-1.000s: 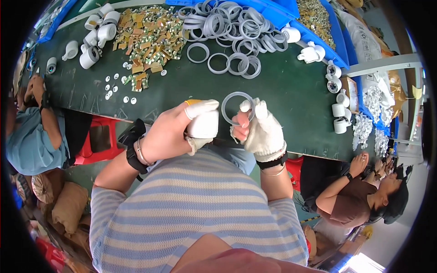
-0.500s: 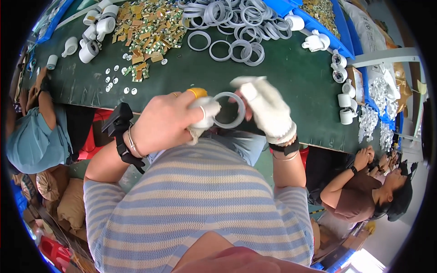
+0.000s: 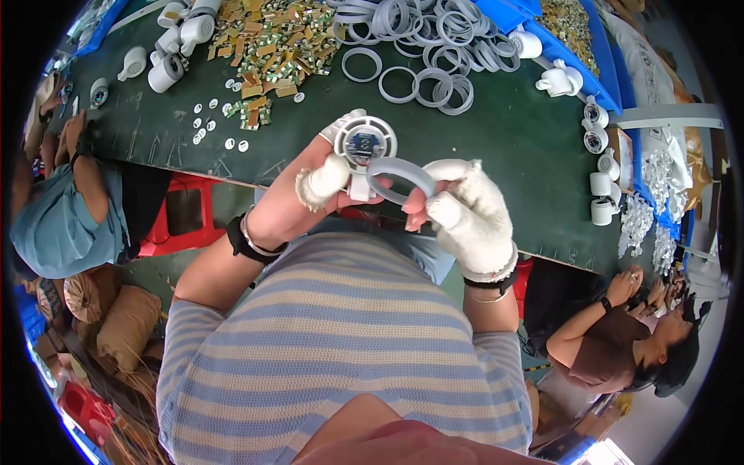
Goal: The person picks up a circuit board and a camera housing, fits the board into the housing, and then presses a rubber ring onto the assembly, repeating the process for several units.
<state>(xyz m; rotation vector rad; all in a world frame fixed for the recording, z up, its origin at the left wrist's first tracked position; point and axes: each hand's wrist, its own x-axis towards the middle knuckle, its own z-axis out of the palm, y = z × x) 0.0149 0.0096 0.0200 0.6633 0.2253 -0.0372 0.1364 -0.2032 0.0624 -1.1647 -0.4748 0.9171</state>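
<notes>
My left hand, partly gloved, is closed around a round white plastic housing with a short stem at its lower side. The housing's open face is toward me, and a dark circuit board shows inside it. In my right hand, gloved with bare fingertips, a translucent grey ring is pinched between thumb and fingers. The ring is tilted. It overlaps the housing's lower right edge in the view; whether they touch I cannot tell.
On the green table lie a pile of small circuit boards, loose grey rings and small white discs. White housings stand at left and right. A blue bin is at far right. Co-workers sit on both sides.
My left hand has turned over, bringing the housing's open face into sight. The ring, now tilted, is pinched in my right hand, which was blurred beside it. The whole view has shifted slightly.
</notes>
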